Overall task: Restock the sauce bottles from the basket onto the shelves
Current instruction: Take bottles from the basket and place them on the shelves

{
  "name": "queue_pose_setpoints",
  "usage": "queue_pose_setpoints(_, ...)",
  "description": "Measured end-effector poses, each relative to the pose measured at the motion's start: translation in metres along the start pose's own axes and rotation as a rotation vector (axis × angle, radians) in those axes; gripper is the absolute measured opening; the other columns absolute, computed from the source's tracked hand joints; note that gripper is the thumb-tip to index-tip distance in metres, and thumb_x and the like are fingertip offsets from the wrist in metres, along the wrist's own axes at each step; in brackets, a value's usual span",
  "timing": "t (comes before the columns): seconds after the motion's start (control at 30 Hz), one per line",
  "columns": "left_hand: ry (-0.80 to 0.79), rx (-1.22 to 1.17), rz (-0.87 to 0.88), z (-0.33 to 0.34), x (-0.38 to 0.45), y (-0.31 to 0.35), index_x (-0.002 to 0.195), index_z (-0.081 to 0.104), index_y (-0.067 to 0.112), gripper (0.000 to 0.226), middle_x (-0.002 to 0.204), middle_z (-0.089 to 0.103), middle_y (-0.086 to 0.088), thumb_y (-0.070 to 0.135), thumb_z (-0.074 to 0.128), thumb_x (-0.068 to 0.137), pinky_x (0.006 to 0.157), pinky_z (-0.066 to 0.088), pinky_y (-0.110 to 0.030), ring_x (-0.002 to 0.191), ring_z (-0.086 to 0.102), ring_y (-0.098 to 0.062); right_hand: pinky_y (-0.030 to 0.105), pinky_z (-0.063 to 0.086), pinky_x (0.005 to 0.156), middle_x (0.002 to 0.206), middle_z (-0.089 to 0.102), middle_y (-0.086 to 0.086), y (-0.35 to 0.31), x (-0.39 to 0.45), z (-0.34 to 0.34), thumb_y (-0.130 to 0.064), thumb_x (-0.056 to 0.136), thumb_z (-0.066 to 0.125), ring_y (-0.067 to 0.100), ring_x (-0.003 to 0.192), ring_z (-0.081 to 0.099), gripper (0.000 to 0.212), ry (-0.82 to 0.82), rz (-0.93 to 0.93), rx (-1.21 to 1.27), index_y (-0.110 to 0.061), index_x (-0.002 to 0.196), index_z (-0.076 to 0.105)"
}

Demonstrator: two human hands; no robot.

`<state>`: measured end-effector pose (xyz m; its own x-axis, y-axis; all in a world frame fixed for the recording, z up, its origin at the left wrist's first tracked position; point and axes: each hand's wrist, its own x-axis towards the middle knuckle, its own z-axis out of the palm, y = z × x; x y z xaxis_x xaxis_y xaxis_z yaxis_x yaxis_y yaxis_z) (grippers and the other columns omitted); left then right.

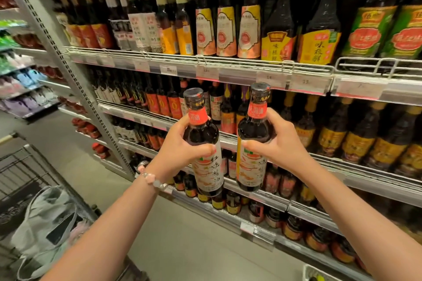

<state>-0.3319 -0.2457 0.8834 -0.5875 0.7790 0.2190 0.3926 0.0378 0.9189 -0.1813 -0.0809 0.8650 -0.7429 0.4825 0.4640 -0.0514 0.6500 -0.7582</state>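
I hold two dark sauce bottles upright in front of the shelves, side by side and a little apart. My left hand (180, 146) grips the left sauce bottle (202, 134) around its middle; it has a red neck band and a white label. My right hand (277, 143) grips the right sauce bottle (253, 130), which has the same red neck band and a yellow-edged label. Both bottles are level with the middle shelves (228, 70), which are packed with rows of similar dark bottles. The wire basket (25, 166) stands at the lower left.
A grey bag (50, 217) lies in the basket. A slotted shelf upright (68, 70) runs diagonally at the left. Beyond it the aisle floor (57, 134) runs back past more shelving. A white wire rack corner (317, 275) shows at the bottom right.
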Motion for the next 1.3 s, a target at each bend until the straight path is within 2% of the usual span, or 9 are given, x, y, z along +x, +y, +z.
queue_pose_setpoints(0.27, -0.001, 0.001, 0.014, -0.034, 0.050, -0.035, 0.098, 0.059, 0.037, 0.052, 0.100, 0.066, 0.012, 0.001, 0.079, 0.066, 0.078, 0.048, -0.018, 0.090, 0.063, 0.005, 0.012, 0.044, 0.083, 0.105, 0.059, -0.023, 0.019, 0.057, 0.044, -0.029, 0.069, 0.077, -0.006, 0.102, 0.056, 0.055, -0.048, -0.020, -0.009, -0.034, 0.115, 0.048)
queue_pose_setpoints(0.47, 0.017, 0.043, 0.026, -0.061, 0.097, -0.063, 0.098, 0.060, 0.042, 0.054, 0.104, 0.067, 0.012, 0.011, 0.083, 0.061, 0.086, 0.048, -0.023, 0.098, 0.063, 0.000, 0.012, 0.043, 0.086, 0.108, 0.057, -0.026, 0.041, 0.105, 0.066, -0.037, 0.067, 0.077, -0.006, 0.105, 0.055, 0.057, -0.057, -0.031, -0.004, -0.034, 0.117, 0.048)
queue_pose_setpoints(0.6, -0.012, 0.100, 0.056, -0.077, 0.123, -0.077, 0.103, 0.058, 0.036, 0.054, 0.107, 0.064, 0.012, 0.008, 0.084, 0.064, 0.088, 0.047, -0.016, 0.101, 0.060, 0.001, 0.012, 0.044, 0.087, 0.109, 0.061, -0.017, 0.060, 0.129, 0.077, -0.050, 0.062, 0.072, -0.001, 0.103, 0.058, 0.063, -0.056, -0.014, -0.001, -0.026, 0.116, 0.051)
queue_pose_setpoints(0.7, -0.050, 0.115, 0.066, -0.087, 0.143, -0.085, 0.102, 0.057, 0.035, 0.053, 0.107, 0.063, 0.013, 0.006, 0.082, 0.065, 0.086, 0.047, -0.010, 0.099, 0.059, 0.008, 0.019, 0.046, 0.091, 0.112, 0.061, -0.013, 0.071, 0.144, 0.084, -0.040, 0.064, 0.078, 0.002, 0.107, 0.057, 0.065, -0.073, -0.005, -0.014, -0.023, 0.121, 0.051)
queue_pose_setpoints(0.77, -0.081, 0.128, 0.064, -0.092, 0.156, -0.092, 0.103, 0.056, 0.037, 0.054, 0.109, 0.062, 0.013, 0.008, 0.083, 0.065, 0.091, 0.048, -0.018, 0.104, 0.059, 0.003, 0.020, 0.046, 0.091, 0.113, 0.061, -0.011, 0.077, 0.152, 0.089, -0.034, 0.066, 0.079, 0.003, 0.107, 0.058, 0.064, -0.079, 0.002, -0.022, -0.022, 0.122, 0.051)
queue_pose_setpoints(0.83, -0.114, 0.147, 0.064, -0.097, 0.170, -0.099, 0.105, 0.056, 0.038, 0.055, 0.113, 0.062, 0.012, 0.012, 0.084, 0.065, 0.096, 0.047, -0.027, 0.111, 0.058, -0.006, 0.015, 0.045, 0.089, 0.111, 0.060, -0.015, 0.083, 0.158, 0.094, -0.041, 0.064, 0.078, 0.000, 0.106, 0.057, 0.065, -0.081, 0.011, -0.035, -0.023, 0.121, 0.053)
queue_pose_setpoints(1.03, -0.181, 0.189, 0.120, -0.115, 0.211, -0.118, 0.110, 0.059, 0.022, 0.056, 0.111, 0.063, 0.008, 0.014, 0.086, 0.062, 0.091, 0.048, -0.014, 0.106, 0.058, 0.001, 0.004, 0.041, 0.084, 0.107, 0.056, -0.026, 0.093, 0.169, 0.110, -0.052, 0.060, 0.070, -0.013, 0.103, 0.054, 0.057, 0.013, 0.060, -0.082, -0.037, 0.112, 0.050)
queue_pose_setpoints(1.23, -0.204, 0.123, 0.194, -0.125, 0.247, -0.147, 0.111, 0.061, 0.014, 0.058, 0.108, 0.067, 0.003, 0.012, 0.087, 0.059, 0.095, 0.051, -0.026, 0.105, 0.063, -0.006, 0.000, 0.038, 0.085, 0.109, 0.054, -0.027, 0.092, 0.176, 0.133, -0.049, 0.061, 0.070, -0.020, 0.104, 0.050, 0.054, 0.156, 0.104, -0.134, -0.045, 0.110, 0.046)
queue_pose_setpoints(1.3, -0.218, 0.103, 0.218, -0.125, 0.255, -0.158, 0.112, 0.061, 0.016, 0.058, 0.109, 0.066, 0.005, 0.014, 0.087, 0.060, 0.096, 0.051, -0.029, 0.106, 0.063, -0.007, 0.001, 0.038, 0.086, 0.109, 0.055, -0.024, 0.092, 0.179, 0.140, -0.048, 0.062, 0.070, -0.019, 0.104, 0.050, 0.055, 0.206, 0.118, -0.147, -0.039, 0.112, 0.048)
